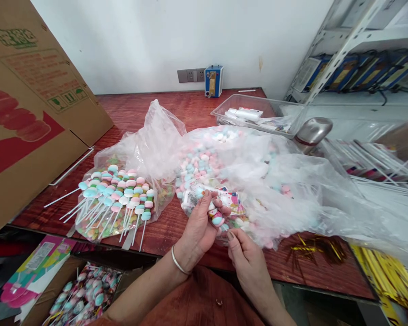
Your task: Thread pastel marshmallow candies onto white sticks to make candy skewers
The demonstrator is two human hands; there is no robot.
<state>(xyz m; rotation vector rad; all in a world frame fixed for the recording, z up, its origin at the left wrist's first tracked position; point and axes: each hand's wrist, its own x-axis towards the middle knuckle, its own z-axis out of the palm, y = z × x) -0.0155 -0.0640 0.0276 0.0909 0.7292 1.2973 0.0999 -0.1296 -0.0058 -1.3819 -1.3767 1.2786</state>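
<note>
Cupped in my left hand (200, 228) is a marshmallow pop (217, 219), pink, white and blue, in what looks like a printed see-through wrapper. The fingers are curled around it. My right hand (246, 253) pinches thumb against fingers just below the pop's lower end; what is between the fingertips is too small to make out. Behind my left hand, printed wrappers (231, 200) lie on a large transparent bag of pastel marshmallows (200, 163). To the left, unwrapped marshmallow pops (122, 192) on white sticks are piled on another plastic bag (146, 149) holding colourful sweets.
A big cardboard box (37, 104) stands at the left. Behind the bags are a plastic tray (285, 113), a metal cup-like object (313, 133) and a blue device (213, 81). Gold ties (319, 249) lie at the right. Below left, a carton (51, 283) holds wrapped pops.
</note>
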